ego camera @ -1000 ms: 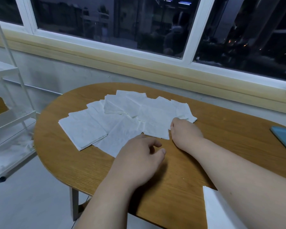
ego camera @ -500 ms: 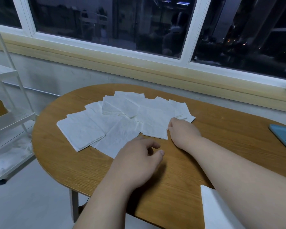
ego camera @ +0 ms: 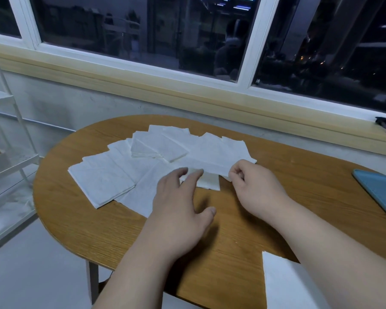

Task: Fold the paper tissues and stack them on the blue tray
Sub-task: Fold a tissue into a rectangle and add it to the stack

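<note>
Several white paper tissues [ego camera: 103, 181] lie fanned out and overlapping on the round wooden table [ego camera: 299, 175]. My right hand [ego camera: 254, 188] pinches the near right corner of one tissue [ego camera: 212, 159] between thumb and fingers and lifts its edge. With its fingers spread, my left hand [ego camera: 181, 208] lies flat on the table, fingertips resting on the near edge of that same tissue. The blue tray [ego camera: 383, 188] sits at the table's right edge, partly cut off by the frame, with nothing visible on it.
A white sheet [ego camera: 285, 284] lies at the table's near edge under my right forearm. A white wire shelf rack [ego camera: 7, 166] stands on the floor to the left. A window sill and wall run behind the table.
My left hand has opened and slid forward onto the tissue's near edge. My right hand has closed its pinch on the corner and raised it slightly.
</note>
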`<action>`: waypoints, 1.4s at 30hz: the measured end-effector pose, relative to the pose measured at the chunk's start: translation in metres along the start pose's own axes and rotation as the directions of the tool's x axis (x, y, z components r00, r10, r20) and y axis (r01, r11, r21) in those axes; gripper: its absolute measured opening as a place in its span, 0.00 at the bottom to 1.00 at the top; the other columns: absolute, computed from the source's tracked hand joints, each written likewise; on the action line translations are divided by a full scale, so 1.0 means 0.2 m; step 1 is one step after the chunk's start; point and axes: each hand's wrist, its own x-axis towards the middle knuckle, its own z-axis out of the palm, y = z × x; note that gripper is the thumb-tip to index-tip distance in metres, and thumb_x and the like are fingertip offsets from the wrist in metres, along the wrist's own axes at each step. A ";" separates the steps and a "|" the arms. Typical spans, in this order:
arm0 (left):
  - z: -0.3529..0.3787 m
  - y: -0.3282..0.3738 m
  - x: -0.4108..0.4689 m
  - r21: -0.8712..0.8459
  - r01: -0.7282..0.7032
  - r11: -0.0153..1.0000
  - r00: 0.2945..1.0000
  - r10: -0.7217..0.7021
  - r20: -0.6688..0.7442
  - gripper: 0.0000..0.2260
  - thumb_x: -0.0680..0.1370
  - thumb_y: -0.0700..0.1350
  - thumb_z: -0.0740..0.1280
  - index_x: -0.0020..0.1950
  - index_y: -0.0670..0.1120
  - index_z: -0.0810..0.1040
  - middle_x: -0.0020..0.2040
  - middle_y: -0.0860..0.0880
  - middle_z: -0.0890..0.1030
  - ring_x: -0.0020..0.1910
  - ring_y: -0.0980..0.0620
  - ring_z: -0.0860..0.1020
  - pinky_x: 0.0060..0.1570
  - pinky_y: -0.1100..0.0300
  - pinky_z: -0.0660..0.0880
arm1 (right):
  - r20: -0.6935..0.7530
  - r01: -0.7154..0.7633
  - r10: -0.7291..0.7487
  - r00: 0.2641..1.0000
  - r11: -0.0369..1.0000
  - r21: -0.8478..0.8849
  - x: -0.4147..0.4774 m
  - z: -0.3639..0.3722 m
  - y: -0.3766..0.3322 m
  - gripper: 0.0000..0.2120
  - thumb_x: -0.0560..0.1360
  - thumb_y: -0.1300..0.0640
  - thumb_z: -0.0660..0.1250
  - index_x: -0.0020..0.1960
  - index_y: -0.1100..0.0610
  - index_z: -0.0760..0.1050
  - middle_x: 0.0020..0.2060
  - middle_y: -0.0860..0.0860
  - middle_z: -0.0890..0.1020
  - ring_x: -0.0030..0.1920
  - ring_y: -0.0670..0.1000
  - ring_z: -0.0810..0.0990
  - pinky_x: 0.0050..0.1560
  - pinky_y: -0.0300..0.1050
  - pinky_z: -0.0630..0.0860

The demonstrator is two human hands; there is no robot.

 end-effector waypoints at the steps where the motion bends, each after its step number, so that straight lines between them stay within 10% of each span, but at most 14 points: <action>1: 0.00 0.00 -0.01 0.026 -0.014 1.000 1.000 0.013 0.004 0.37 0.74 0.56 0.71 0.78 0.62 0.55 0.76 0.60 0.52 0.75 0.61 0.47 0.75 0.55 0.57 | 0.005 0.010 -0.010 1.000 1.000 0.019 -0.06 -0.01 -0.01 0.08 0.82 0.52 0.58 0.46 0.45 0.73 0.39 0.42 0.79 0.41 0.44 0.76 0.43 0.48 0.77; 6: 0.01 -0.04 -0.07 0.229 -0.061 0.971 0.998 0.052 0.047 0.41 0.73 0.56 0.73 0.79 0.62 0.52 0.79 0.57 0.50 0.79 0.54 0.46 0.77 0.52 0.54 | 0.118 0.002 -0.023 0.993 0.984 0.176 -0.42 -0.06 0.00 0.09 0.81 0.54 0.61 0.43 0.46 0.74 0.36 0.41 0.78 0.39 0.42 0.75 0.38 0.38 0.70; 11: -0.08 -0.05 -0.17 0.209 -0.155 0.966 0.979 0.122 0.163 0.06 0.78 0.51 0.68 0.50 0.63 0.81 0.52 0.66 0.77 0.54 0.64 0.75 0.55 0.63 0.73 | 0.211 -0.038 -0.021 0.977 0.962 0.271 -0.71 -0.09 0.02 0.09 0.81 0.54 0.62 0.42 0.48 0.74 0.33 0.43 0.77 0.35 0.42 0.74 0.38 0.39 0.70; 14: -0.14 -0.01 -0.25 0.197 -0.175 0.965 0.946 0.110 0.306 0.05 0.79 0.52 0.67 0.46 0.61 0.81 0.49 0.66 0.78 0.50 0.66 0.76 0.48 0.66 0.73 | 0.151 -0.035 -0.014 0.988 0.950 0.311 -0.82 -0.11 0.03 0.01 0.77 0.46 0.63 0.46 0.41 0.72 0.39 0.44 0.78 0.41 0.44 0.75 0.41 0.41 0.73; 18: -0.18 0.03 -0.33 0.076 -0.105 0.992 0.926 0.070 0.371 0.04 0.78 0.51 0.70 0.43 0.60 0.81 0.45 0.63 0.81 0.47 0.62 0.78 0.47 0.61 0.76 | 0.050 0.029 -0.042 0.998 0.971 0.239 -0.94 -0.10 0.04 0.22 0.62 0.29 0.61 0.53 0.34 0.69 0.52 0.36 0.71 0.52 0.42 0.73 0.46 0.39 0.73; 25: -0.20 0.05 -0.32 -0.061 0.025 0.998 0.957 -0.006 0.289 0.06 0.77 0.50 0.71 0.45 0.63 0.82 0.42 0.63 0.82 0.42 0.64 0.80 0.40 0.69 0.73 | -0.201 0.090 -0.010 0.979 0.914 0.395 -0.96 -0.07 0.05 0.26 0.69 0.44 0.69 0.59 0.24 0.60 0.53 0.39 0.73 0.52 0.47 0.74 0.47 0.38 0.72; 32: -0.16 0.00 -0.27 0.056 -0.028 0.998 0.996 0.023 0.084 0.19 0.77 0.55 0.69 0.68 0.64 0.72 0.60 0.67 0.71 0.60 0.66 0.69 0.55 0.66 0.65 | -0.077 0.201 -0.198 0.977 0.979 0.040 -0.88 0.02 0.03 0.15 0.74 0.46 0.63 0.59 0.45 0.78 0.52 0.34 0.74 0.58 0.39 0.71 0.58 0.36 0.67; 37: -0.16 -0.02 -0.29 0.097 -0.108 0.989 0.971 0.084 0.222 0.14 0.76 0.53 0.71 0.60 0.64 0.77 0.58 0.69 0.72 0.59 0.66 0.71 0.51 0.74 0.66 | 0.154 0.251 -0.231 0.961 0.960 -0.126 -0.83 0.06 -0.03 0.22 0.75 0.37 0.51 0.53 0.46 0.78 0.51 0.39 0.78 0.59 0.46 0.72 0.61 0.47 0.59; 42: -0.17 -0.04 -0.32 0.089 -0.169 0.982 0.926 0.127 0.354 0.10 0.78 0.47 0.70 0.54 0.62 0.81 0.54 0.65 0.76 0.52 0.61 0.76 0.48 0.68 0.71 | 0.108 0.367 -0.351 0.930 0.902 -0.228 -0.92 0.09 -0.03 0.18 0.71 0.33 0.62 0.43 0.46 0.80 0.40 0.42 0.76 0.50 0.48 0.75 0.66 0.53 0.60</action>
